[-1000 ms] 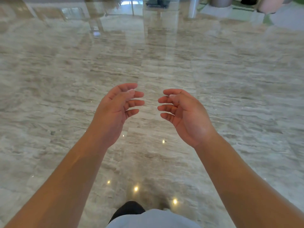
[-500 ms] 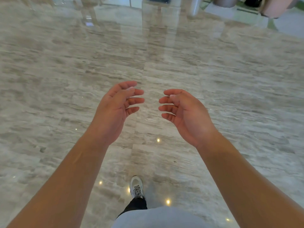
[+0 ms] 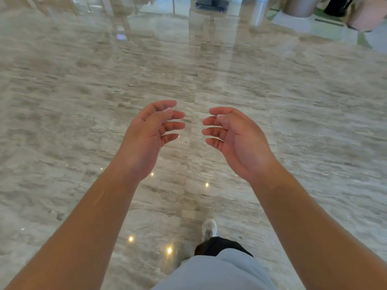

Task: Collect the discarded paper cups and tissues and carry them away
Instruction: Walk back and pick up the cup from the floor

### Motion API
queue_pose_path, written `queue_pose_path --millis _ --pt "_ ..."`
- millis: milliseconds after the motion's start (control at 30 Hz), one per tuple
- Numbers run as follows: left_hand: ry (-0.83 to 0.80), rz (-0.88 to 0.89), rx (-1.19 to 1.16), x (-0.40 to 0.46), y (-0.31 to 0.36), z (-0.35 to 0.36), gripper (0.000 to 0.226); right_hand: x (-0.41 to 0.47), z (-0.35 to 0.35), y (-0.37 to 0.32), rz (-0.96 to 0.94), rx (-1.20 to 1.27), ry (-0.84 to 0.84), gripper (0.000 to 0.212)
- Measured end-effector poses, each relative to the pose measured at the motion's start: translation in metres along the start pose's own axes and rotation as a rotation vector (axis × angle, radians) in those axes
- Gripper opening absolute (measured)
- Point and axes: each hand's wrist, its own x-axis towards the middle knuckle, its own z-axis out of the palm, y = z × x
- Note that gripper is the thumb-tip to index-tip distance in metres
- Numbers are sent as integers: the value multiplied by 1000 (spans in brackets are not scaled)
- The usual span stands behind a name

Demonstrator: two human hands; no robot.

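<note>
No paper cup or tissue shows in the head view. My left hand and my right hand are held out in front of me at about waist height, palms turned toward each other, a short gap between the fingertips. The fingers of both are loosely curved and hold nothing. Below them lies a polished grey marble floor.
My white shoe steps forward on the floor under my right forearm. Far ahead stand a black wheeled base, a round metal bin and a pink rounded object at the top right. Ceiling lights reflect in the glossy floor.
The floor has slid toward me as I walk forward; the objects at the far edge have come a bit nearer. A white shoe has come into view. Both hands keep the same pose.
</note>
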Motion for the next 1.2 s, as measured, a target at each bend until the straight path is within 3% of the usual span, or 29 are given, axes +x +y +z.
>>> queue_pose_path --millis 300,567,933,1200 --pt "37 -3 66 157 -1 -13 24 167 -8 -9 20 34 -51 21" --pt "14 -45 167 326 24 13 26 341 -38 -68 31 37 -56 21" --pt "43 16 53 497 51 15 29 500 -53 -118 6 15 -69 22" --pt "36 14 1 626 48 -26 35 625 -35 -118 18 -22 -44 21"
